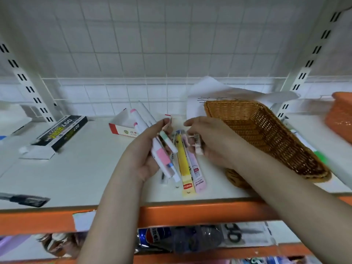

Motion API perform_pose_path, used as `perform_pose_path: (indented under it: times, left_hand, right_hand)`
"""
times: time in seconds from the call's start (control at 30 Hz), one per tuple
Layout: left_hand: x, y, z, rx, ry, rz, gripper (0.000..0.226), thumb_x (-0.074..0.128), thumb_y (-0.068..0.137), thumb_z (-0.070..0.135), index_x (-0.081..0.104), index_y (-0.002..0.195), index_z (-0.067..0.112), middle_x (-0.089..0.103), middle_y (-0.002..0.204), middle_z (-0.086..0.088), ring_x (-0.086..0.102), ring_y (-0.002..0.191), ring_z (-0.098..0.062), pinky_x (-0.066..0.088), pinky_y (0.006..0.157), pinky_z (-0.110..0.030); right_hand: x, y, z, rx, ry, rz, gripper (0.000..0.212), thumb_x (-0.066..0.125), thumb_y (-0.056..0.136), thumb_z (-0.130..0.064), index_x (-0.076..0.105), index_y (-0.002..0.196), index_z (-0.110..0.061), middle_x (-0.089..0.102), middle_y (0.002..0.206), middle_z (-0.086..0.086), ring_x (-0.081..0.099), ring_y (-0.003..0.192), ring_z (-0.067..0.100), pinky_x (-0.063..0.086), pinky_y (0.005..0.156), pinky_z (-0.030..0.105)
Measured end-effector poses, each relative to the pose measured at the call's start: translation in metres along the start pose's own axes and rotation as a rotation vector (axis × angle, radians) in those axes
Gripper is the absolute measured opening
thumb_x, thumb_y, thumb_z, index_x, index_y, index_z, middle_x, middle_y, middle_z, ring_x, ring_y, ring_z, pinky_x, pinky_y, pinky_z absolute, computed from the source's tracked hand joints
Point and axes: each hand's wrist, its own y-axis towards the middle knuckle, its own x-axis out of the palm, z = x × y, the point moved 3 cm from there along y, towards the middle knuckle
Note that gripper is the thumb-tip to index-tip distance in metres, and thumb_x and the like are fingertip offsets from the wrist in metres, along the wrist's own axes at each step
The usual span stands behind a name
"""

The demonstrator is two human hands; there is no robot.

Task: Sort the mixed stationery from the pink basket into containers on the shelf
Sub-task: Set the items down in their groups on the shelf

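Note:
My left hand (142, 149) grips a bundle of white markers (164, 159) with pink, green and blue labels, held above the white shelf (85, 168). My right hand (215, 143) pinches a small clear and pink item (197, 142) just right of the bundle. Beneath both hands lie a yellow packaged pen (183, 168) and a pink packaged pen (196, 174) on the shelf. An open white and red box (123, 125) holding pink-tipped markers stands behind my left hand. A brown wicker basket (266, 134) lies tilted to the right.
A black box (61, 131) lies open at the left of the shelf, with a dark pen (24, 200) near the front edge. An orange basket (341, 115) sits at far right. White paper (205, 92) lies behind the wicker basket. Bottles and scissors fill the lower shelf.

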Motion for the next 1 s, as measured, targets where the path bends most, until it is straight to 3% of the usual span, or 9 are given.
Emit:
perform_pose_path:
  times: [0.13, 0.27, 0.4, 0.53, 0.6, 0.67, 0.8, 0.93, 1.0]
  left_hand:
    - [0.02, 0.002, -0.004, -0.01, 0.0, -0.066, 0.016, 0.053, 0.093, 0.022, 0.068, 0.092, 0.014, 0.066, 0.088, -0.004, 0.062, 0.089, -0.02, 0.054, 0.084, -0.034]
    - [0.038, 0.004, -0.01, -0.029, 0.169, -0.098, 0.019, 0.054, 0.093, 0.028, 0.069, 0.086, 0.019, 0.068, 0.094, -0.001, 0.066, 0.083, -0.011, 0.052, 0.082, -0.03]
    - [0.078, 0.005, -0.008, -0.071, 0.289, -0.198, 0.022, 0.058, 0.089, 0.019, 0.071, 0.072, 0.015, 0.07, 0.086, -0.001, 0.065, 0.09, -0.017, 0.049, 0.09, -0.034]
    - [0.141, 0.014, -0.016, 0.051, 0.19, -0.212, 0.015, 0.057, 0.093, 0.017, 0.061, 0.078, 0.012, 0.067, 0.064, 0.004, 0.069, 0.076, -0.011, 0.058, 0.064, -0.023]
    - [0.173, 0.022, -0.026, 0.073, 0.094, -0.217, 0.021, 0.055, 0.094, 0.015, 0.055, 0.073, 0.013, 0.062, 0.058, 0.005, 0.067, 0.064, -0.008, 0.054, 0.054, -0.019]
    - [0.202, 0.032, -0.038, 0.098, 0.052, -0.241, 0.027, 0.05, 0.095, 0.014, 0.049, 0.068, 0.013, 0.055, 0.055, 0.004, 0.061, 0.052, -0.006, 0.052, 0.057, -0.019]
    - [0.247, 0.056, -0.066, 0.06, 0.044, -0.189, 0.032, 0.042, 0.096, 0.01, 0.04, 0.065, 0.013, 0.04, 0.041, 0.004, 0.04, 0.034, -0.008, 0.045, 0.045, -0.017]
    - [0.274, 0.064, -0.102, -0.008, 0.333, -0.134, 0.024, 0.039, 0.098, 0.007, 0.041, 0.074, 0.009, 0.043, 0.059, -0.003, 0.044, 0.042, -0.012, 0.043, 0.045, -0.019]
    - [0.284, 0.063, -0.128, -0.06, 0.647, -0.139, 0.021, 0.041, 0.097, 0.002, 0.042, 0.076, 0.005, 0.047, 0.068, -0.007, 0.048, 0.053, -0.015, 0.045, 0.05, -0.024]
  right_hand:
    - [0.01, -0.021, 0.008, -0.315, -0.675, -0.202, 0.013, 0.061, 0.088, -0.039, 0.06, 0.088, -0.026, 0.063, 0.083, -0.003, 0.06, 0.078, 0.012, 0.049, 0.07, 0.028]
    - [0.005, -0.026, 0.003, -0.465, -0.737, -0.159, 0.021, 0.062, 0.086, -0.029, 0.049, 0.071, -0.034, 0.056, 0.068, -0.01, 0.054, 0.064, -0.001, 0.039, 0.059, 0.014]
    - [-0.026, -0.033, -0.013, -0.442, -0.764, -0.13, 0.024, 0.053, 0.088, -0.017, 0.049, 0.066, -0.026, 0.054, 0.061, -0.007, 0.05, 0.054, 0.0, 0.038, 0.051, 0.016]
    - [-0.081, -0.05, -0.033, -0.478, -0.769, -0.041, 0.036, 0.044, 0.098, -0.026, 0.059, 0.068, -0.012, 0.058, 0.057, -0.004, 0.047, 0.048, 0.002, 0.037, 0.05, 0.016]
    - [-0.112, -0.059, -0.036, -0.454, -0.785, -0.002, 0.038, 0.038, 0.1, -0.029, 0.063, 0.084, -0.005, 0.059, 0.063, 0.0, 0.045, 0.047, 0.002, 0.036, 0.048, 0.014]
    - [-0.146, -0.071, -0.034, -0.409, -0.77, 0.011, 0.036, 0.035, 0.101, -0.03, 0.063, 0.093, -0.009, 0.056, 0.061, -0.005, 0.043, 0.044, 0.002, 0.033, 0.046, 0.011]
    - [-0.224, -0.099, -0.031, -0.282, -0.758, 0.092, 0.03, 0.041, 0.099, -0.027, 0.067, 0.092, -0.012, 0.051, 0.056, -0.008, 0.04, 0.041, 0.001, 0.03, 0.044, 0.012]
    - [-0.307, -0.096, -0.015, -0.077, -0.772, 0.273, 0.031, 0.047, 0.095, -0.027, 0.061, 0.101, 0.0, 0.059, 0.077, 0.009, 0.045, 0.052, 0.009, 0.034, 0.046, 0.02]
    - [-0.328, -0.079, -0.003, 0.008, -0.732, 0.292, 0.028, 0.047, 0.095, -0.022, 0.058, 0.098, 0.005, 0.062, 0.074, 0.009, 0.047, 0.057, 0.02, 0.036, 0.046, 0.023]
